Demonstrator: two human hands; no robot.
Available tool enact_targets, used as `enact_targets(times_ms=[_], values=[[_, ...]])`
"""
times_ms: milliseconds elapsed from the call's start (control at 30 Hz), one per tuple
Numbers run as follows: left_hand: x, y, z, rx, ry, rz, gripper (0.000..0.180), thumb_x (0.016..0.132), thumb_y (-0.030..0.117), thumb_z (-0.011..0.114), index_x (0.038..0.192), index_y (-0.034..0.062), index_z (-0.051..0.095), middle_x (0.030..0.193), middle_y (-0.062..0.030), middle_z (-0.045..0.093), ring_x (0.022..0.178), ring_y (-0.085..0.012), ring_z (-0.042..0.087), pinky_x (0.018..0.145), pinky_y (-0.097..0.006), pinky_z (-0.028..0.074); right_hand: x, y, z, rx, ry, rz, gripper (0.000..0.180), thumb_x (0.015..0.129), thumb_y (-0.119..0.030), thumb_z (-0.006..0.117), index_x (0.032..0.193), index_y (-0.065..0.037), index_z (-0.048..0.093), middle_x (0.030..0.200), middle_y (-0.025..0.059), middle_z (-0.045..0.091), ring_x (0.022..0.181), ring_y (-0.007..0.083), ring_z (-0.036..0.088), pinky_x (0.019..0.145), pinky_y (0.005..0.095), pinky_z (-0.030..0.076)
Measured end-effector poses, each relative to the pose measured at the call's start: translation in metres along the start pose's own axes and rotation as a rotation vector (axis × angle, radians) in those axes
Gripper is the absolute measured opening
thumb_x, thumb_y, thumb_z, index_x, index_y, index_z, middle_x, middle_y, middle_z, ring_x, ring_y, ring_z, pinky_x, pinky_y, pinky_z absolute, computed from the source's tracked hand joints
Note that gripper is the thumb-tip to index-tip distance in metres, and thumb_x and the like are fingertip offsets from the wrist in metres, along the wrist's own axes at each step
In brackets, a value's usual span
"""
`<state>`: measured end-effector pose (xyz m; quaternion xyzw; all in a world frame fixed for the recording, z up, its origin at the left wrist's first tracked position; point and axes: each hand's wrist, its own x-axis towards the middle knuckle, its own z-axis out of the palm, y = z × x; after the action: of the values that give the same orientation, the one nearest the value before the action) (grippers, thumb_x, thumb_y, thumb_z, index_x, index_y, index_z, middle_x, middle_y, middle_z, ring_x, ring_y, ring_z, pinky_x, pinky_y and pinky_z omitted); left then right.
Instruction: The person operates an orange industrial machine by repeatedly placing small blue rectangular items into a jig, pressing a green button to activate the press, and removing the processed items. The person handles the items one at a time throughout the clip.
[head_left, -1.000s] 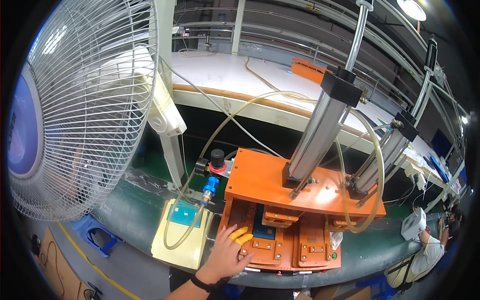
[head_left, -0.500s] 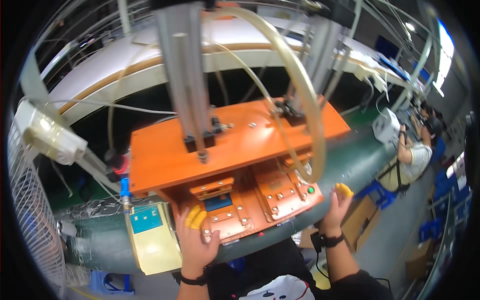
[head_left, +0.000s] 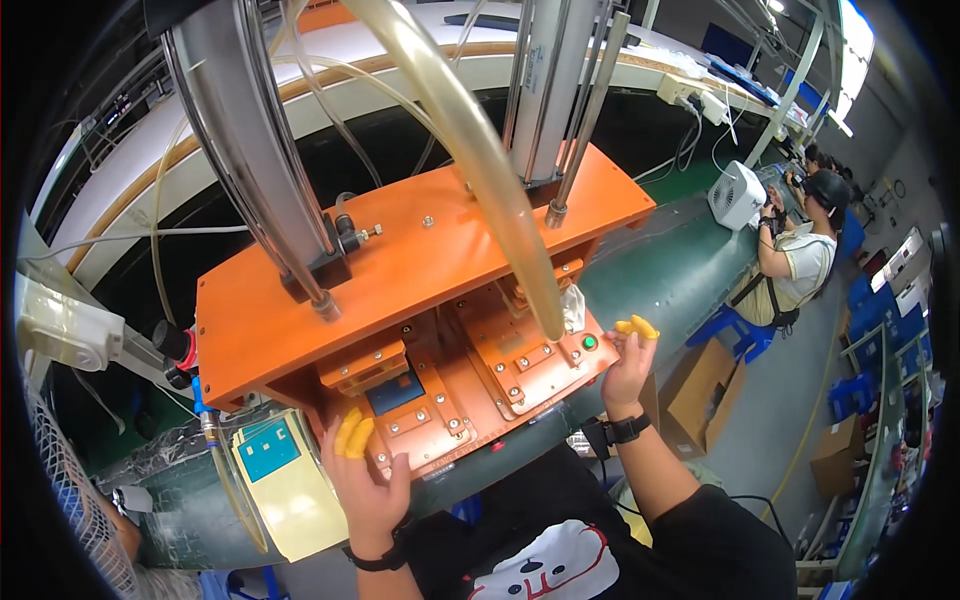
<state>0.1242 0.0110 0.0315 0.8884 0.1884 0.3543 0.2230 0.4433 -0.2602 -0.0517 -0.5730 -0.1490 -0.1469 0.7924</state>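
Note:
An orange press (head_left: 430,240) with two upright cylinders stands in front of me. A flat dark blue piece (head_left: 396,393) lies on its left lower fixture, partly under a raised orange block (head_left: 365,368). My left hand (head_left: 368,490) is at the press's front left corner, palm up, thumb apart from the fingers and nothing in it. My right hand (head_left: 628,372) is beside the green button (head_left: 589,342) at the front right corner. Its fingers point up and appear empty; whether the thumb touches the press, I cannot tell. Yellow finger covers are on both hands.
Left of the press, a teal sheet (head_left: 268,448) with small cutouts rests on pale yellow sheets (head_left: 300,505). A clear hose (head_left: 480,150) arcs over the press. To the right are a white fan (head_left: 737,195), a seated co-worker (head_left: 800,250) and cardboard boxes (head_left: 700,395).
The view has shifted, so the press appears farther left. My right hand has come closer to the green button. My left hand stays by the front left corner.

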Motion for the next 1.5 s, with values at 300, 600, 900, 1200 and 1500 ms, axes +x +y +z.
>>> enact_targets(times_ms=[300,600,900,1200,1500], values=[[0.001,0.002,-0.002,-0.016,-0.006,0.009,0.053,0.088,0.017,0.076,0.136,-0.0013,0.061,0.146,-0.0219,0.059,0.142,-0.0491,0.047,0.121,-0.057,0.034,-0.002,-0.013,0.008,-0.068,-0.061,-0.047,0.037,0.111,-0.012,0.048,0.147,-0.004,0.045,0.122,0.0103,0.058,0.107,0.0183,0.058,0.104,0.0380,0.047],[0.001,0.003,0.000,-0.008,-0.003,-0.003,0.051,0.088,0.014,0.074,0.135,-0.0014,0.061,0.146,-0.0218,0.059,0.143,-0.0481,0.047,0.122,-0.056,0.033,0.006,-0.007,0.014,-0.138,-0.065,-0.076,0.036,0.112,-0.011,0.047,0.147,-0.003,0.048,0.117,0.0078,0.058,0.103,0.0168,0.057,0.101,0.0343,0.047],[0.002,0.003,0.001,0.019,0.009,-0.005,0.053,0.087,0.020,0.077,0.134,-0.0008,0.063,0.144,-0.0215,0.060,0.140,-0.0481,0.048,0.120,-0.056,0.036,0.009,0.002,0.007,-0.163,-0.090,-0.121,0.042,0.112,-0.014,0.048,0.153,-0.005,0.041,0.119,0.0065,0.055,0.108,0.0156,0.055,0.100,0.0325,0.047],[0.001,0.001,0.002,0.023,0.017,0.005,0.053,0.087,0.020,0.076,0.134,-0.0009,0.063,0.143,-0.0218,0.060,0.138,-0.0483,0.049,0.119,-0.057,0.037,0.009,0.006,0.006,-0.068,-0.078,-0.095,0.038,0.113,-0.012,0.048,0.150,-0.005,0.041,0.117,0.0076,0.056,0.101,0.0144,0.055,0.095,0.0323,0.047],[0.001,0.000,0.003,0.016,0.013,0.018,0.052,0.087,0.018,0.075,0.133,-0.0012,0.063,0.142,-0.0221,0.060,0.137,-0.0481,0.050,0.118,-0.057,0.037,0.009,0.002,0.010,0.019,-0.109,-0.042,0.038,0.113,-0.009,0.048,0.150,-0.004,0.041,0.121,0.0099,0.060,0.109,0.0184,0.061,0.102,0.0360,0.049]])
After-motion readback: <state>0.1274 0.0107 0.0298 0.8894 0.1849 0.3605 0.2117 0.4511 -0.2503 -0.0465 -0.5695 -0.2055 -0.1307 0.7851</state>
